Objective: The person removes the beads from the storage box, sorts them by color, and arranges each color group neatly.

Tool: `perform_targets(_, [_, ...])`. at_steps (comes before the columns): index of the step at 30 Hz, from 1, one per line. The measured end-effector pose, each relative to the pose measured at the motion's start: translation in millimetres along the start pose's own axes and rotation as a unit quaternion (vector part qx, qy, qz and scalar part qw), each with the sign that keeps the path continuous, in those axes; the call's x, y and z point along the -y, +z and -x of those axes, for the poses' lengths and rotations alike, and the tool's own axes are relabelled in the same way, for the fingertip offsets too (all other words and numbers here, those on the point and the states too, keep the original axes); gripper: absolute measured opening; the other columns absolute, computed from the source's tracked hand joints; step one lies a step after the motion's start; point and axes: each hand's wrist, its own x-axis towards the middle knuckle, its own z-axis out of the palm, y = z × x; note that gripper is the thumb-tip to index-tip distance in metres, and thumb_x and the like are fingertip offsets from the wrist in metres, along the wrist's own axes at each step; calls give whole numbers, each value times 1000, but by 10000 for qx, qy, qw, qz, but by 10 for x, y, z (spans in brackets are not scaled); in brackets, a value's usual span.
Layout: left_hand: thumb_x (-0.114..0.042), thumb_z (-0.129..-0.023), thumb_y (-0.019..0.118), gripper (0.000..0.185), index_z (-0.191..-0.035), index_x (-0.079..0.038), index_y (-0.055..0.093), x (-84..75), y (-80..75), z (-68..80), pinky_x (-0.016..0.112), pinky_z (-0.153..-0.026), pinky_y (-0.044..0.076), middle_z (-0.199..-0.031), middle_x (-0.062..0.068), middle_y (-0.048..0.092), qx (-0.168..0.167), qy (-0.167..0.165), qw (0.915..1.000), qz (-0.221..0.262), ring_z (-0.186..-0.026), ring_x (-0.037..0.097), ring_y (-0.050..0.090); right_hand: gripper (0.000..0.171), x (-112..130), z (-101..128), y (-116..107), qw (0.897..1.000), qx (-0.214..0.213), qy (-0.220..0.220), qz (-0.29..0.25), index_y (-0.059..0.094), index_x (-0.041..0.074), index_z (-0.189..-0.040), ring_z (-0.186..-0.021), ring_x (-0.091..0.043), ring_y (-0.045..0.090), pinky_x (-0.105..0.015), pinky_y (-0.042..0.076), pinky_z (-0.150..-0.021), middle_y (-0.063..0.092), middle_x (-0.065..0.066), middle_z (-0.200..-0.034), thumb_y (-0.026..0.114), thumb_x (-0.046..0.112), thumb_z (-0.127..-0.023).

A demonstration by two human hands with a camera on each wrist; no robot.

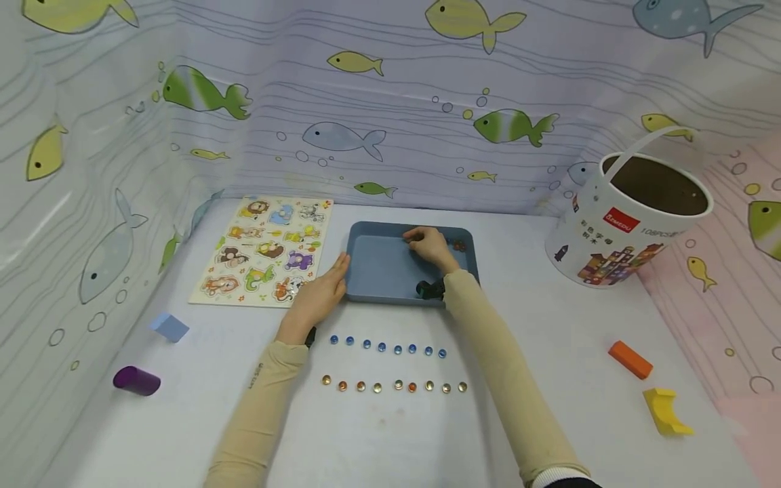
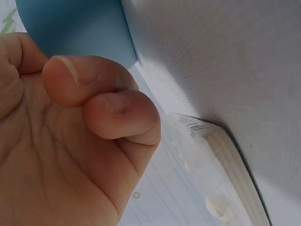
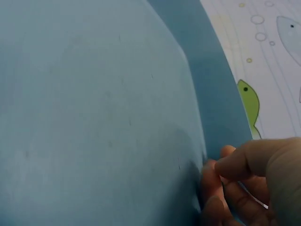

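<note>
A shallow blue-grey tray [image 1: 384, 271] lies on the table. My left hand [image 1: 320, 295] rests against its left side, its fingers fairly straight in the head view. Up close in the left wrist view, two of that hand's fingertips [image 2: 113, 113] are bent towards the palm beside the tray wall [image 2: 80, 28]. Over the back part of the tray is my right hand [image 1: 430, 245], thumb and fingertips drawn together near the back wall [image 3: 218, 94]. Whether something small is pinched there is hidden. Several small brown beads [image 1: 459, 245] lie in the tray's back right corner, partly behind that hand.
In front of the tray run a row of blue glass beads [image 1: 398, 350] and a row of amber and clear ones [image 1: 398, 384]. An animal puzzle board [image 1: 268, 251] lies left, a block bucket [image 1: 628, 217] stands right. Purple [image 1: 137, 381], orange [image 1: 631, 359] and yellow [image 1: 666, 412] blocks lie outward.
</note>
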Motion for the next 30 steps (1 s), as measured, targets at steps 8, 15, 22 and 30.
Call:
perform_targets(8, [-22,-103,35,54,-154,-10,22,19,3,29,32,-54,48,-162,5,20,57,-31,10000,-20,-94,36,67,34,-101,45,-107,9998,126,117,-64,64,8,-125,-90,-20,65,-26,53,-74,65,-11,-124,50,5,-94])
perform_targets(15, [-22,-103,35,54,-154,-10,23,32,19,30,34,-59,51,-161,4,21,10,-35,10000,-27,-105,35,65,33,-103,75,-135,9996,105,-45,257,66,6,-122,-97,-23,65,-28,54,-79,65,-12,-122,56,2,-91])
perform_targets(22, [-22,-103,35,54,-155,-11,22,16,22,16,41,-71,55,-162,3,20,46,-78,9999,66,-110,37,64,37,-104,118,-216,9956,-61,-155,920,66,9,-122,-108,-27,61,-38,51,-89,66,-11,-123,54,3,-88])
perform_targets(30, [-22,-103,35,54,-154,-10,23,0,-9,12,40,-66,53,-161,4,21,-21,30,10000,-21,-110,37,64,37,-176,189,-414,9917,-400,-405,1155,68,9,-119,-91,-22,56,-31,45,-73,68,-12,-119,55,-2,-86])
